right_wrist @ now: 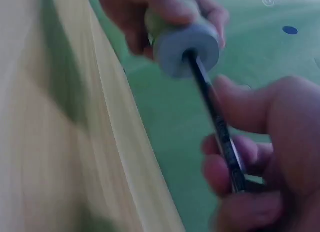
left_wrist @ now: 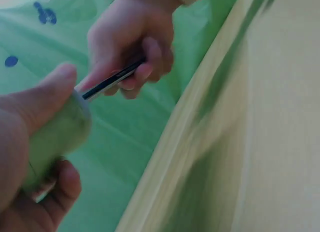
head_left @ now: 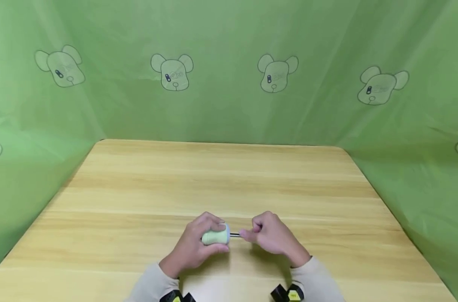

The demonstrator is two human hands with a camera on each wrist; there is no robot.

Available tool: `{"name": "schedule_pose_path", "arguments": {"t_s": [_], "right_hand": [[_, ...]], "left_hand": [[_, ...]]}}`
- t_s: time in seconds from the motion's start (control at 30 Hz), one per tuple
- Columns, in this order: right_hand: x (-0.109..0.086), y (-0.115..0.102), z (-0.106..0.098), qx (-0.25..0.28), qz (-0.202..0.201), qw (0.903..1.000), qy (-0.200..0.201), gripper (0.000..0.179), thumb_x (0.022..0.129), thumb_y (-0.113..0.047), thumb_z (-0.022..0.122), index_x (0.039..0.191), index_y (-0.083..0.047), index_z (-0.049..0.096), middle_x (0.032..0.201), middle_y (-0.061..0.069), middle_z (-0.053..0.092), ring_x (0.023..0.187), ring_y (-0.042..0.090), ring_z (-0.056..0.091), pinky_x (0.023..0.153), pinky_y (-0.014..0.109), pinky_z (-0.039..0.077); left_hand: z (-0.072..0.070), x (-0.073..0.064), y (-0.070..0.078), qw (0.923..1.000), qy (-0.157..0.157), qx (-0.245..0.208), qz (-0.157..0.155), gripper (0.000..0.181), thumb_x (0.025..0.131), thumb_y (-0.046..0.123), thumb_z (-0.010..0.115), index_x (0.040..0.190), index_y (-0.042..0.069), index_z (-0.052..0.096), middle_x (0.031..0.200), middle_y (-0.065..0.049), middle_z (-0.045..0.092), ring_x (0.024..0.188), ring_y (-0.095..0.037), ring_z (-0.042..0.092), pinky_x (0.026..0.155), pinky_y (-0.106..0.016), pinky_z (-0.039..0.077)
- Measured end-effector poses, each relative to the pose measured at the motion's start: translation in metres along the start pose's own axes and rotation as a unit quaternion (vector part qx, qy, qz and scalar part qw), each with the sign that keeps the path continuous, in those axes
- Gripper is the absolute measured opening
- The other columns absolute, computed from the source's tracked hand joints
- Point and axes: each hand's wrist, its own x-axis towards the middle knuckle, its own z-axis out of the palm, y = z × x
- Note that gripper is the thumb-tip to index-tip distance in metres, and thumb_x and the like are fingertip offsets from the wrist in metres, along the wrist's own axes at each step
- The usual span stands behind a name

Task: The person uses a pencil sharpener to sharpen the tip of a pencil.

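Observation:
My left hand (head_left: pixel 196 246) grips a pale green pencil sharpener (head_left: pixel 215 237), thumb along the near side and fingers over the far side. Its rounded body ends in a blue-grey face (right_wrist: pixel 172 59) with a dark round hole. A black pencil (right_wrist: pixel 220 124) with shiny facets and small print along it has one end in that hole. My right hand (head_left: pixel 272 234) holds the pencil, with the thumb laid along it and the fingers curled beneath, as the right wrist view shows. Both hands are close together above the near part of the table; the pencil's tip is hidden inside the sharpener.
Under the hands lies a light wood table (head_left: pixel 221 180) with rounded far corners. A green curtain (head_left: pixel 229 113) printed with bear heads surrounds its back and sides. Black wrist devices with yellow labels (head_left: pixel 293 295) sit at both cuffs, near the bottom edge of the head view.

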Motion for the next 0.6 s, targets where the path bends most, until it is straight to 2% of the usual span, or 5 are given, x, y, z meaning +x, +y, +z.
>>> {"name": "schedule_pose_path", "arguments": {"t_s": [0.13,0.2,0.33,0.43,0.6], "right_hand": [[0.002,0.005,0.003,-0.061,-0.072,0.9915,0.089,0.049,0.091,-0.03,0.069,0.049,-0.018,0.045,0.046,-0.014,0.038,0.042,-0.001,0.032,0.039,0.017,0.028],[0.003,0.006,0.007,-0.109,-0.133,0.9711,0.166,0.042,0.091,-0.037,0.066,0.056,-0.017,0.057,0.052,-0.011,0.051,0.046,0.002,0.046,0.045,0.022,0.041],[0.003,0.008,0.015,-0.152,-0.213,0.9262,0.272,0.051,0.093,-0.054,0.054,0.077,-0.009,0.071,0.073,0.0,0.068,0.066,0.017,0.064,0.066,0.04,0.052],[0.003,0.007,0.02,-0.122,-0.248,0.916,0.291,0.049,0.093,-0.051,0.055,0.082,-0.006,0.072,0.077,0.003,0.067,0.072,0.022,0.063,0.071,0.044,0.05],[0.003,0.005,0.027,-0.107,-0.268,0.9173,0.274,0.025,0.081,-0.032,0.076,0.083,-0.007,0.072,0.08,0.002,0.065,0.075,0.021,0.062,0.072,0.042,0.051]], "left_hand": [[0.004,-0.001,0.004,0.9979,0.025,-0.03,-0.052,0.035,0.072,0.012,0.085,0.099,0.008,0.063,0.105,-0.006,0.063,0.092,-0.022,0.061,0.07,-0.029,0.056],[0.002,0.0,0.006,0.9901,0.05,-0.06,-0.117,0.033,0.074,0.011,0.084,0.1,0.008,0.065,0.102,-0.006,0.064,0.085,-0.02,0.06,0.064,-0.028,0.055],[-0.006,0.003,0.008,0.9566,0.096,-0.136,-0.239,0.029,0.079,0.008,0.079,0.102,0.003,0.064,0.085,-0.01,0.062,0.06,-0.017,0.055,0.047,-0.026,0.05],[-0.01,0.005,0.008,0.9307,0.109,-0.18,-0.299,0.025,0.085,0.01,0.074,0.102,-0.002,0.061,0.071,-0.012,0.059,0.045,-0.015,0.05,0.038,-0.025,0.046],[-0.012,0.007,0.008,0.9011,0.114,-0.227,-0.351,0.028,0.091,0.017,0.069,0.102,-0.006,0.056,0.063,-0.013,0.056,0.04,-0.013,0.046,0.034,-0.022,0.041]]}}
